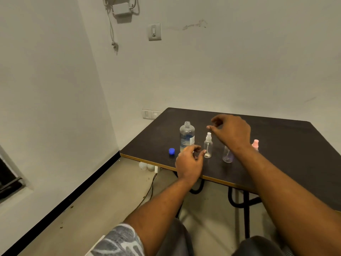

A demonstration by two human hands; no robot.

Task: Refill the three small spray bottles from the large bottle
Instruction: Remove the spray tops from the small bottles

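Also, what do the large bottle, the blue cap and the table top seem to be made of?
Large bottle: probably clear plastic, see-through and glossy. Blue cap: opaque plastic, likely. Table top: dark matte laminate, it seems, with a lighter strip along its edge.

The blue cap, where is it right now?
In the head view, the blue cap lies on the dark table near its front edge, just left of the open large bottle and the left hand.

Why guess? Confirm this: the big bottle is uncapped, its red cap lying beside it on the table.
No: the head view shows a blue cap, not red. The big bottle is uncapped, that cap lying beside it on the table.
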